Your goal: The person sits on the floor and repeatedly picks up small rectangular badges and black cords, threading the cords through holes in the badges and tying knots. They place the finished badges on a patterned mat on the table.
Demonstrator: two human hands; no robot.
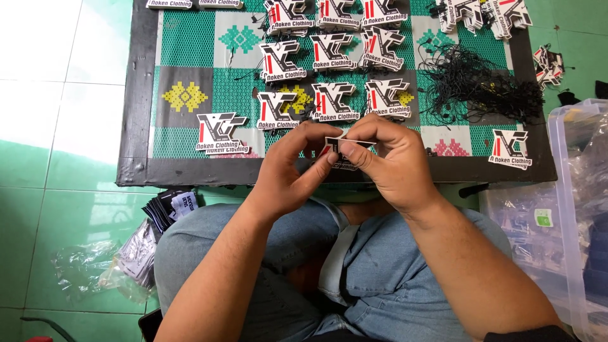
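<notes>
Both hands, left hand (pixel 288 168) and right hand (pixel 389 158), pinch one hang tag (pixel 334 144) between closed fingers.

Pinched between left hand (pixel 288 166) and right hand (pixel 386 158): one die-cut hang tag (pixel 334 144), near woven mat (pixel 190 63), black strings (pixel 478 85) far right.

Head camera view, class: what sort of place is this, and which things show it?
Probably a home workspace on the floor for assembling clothing tags: stacks of die-cut card tags on a patterned mat, a pile of black strings, and both hands holding one tag.
</notes>
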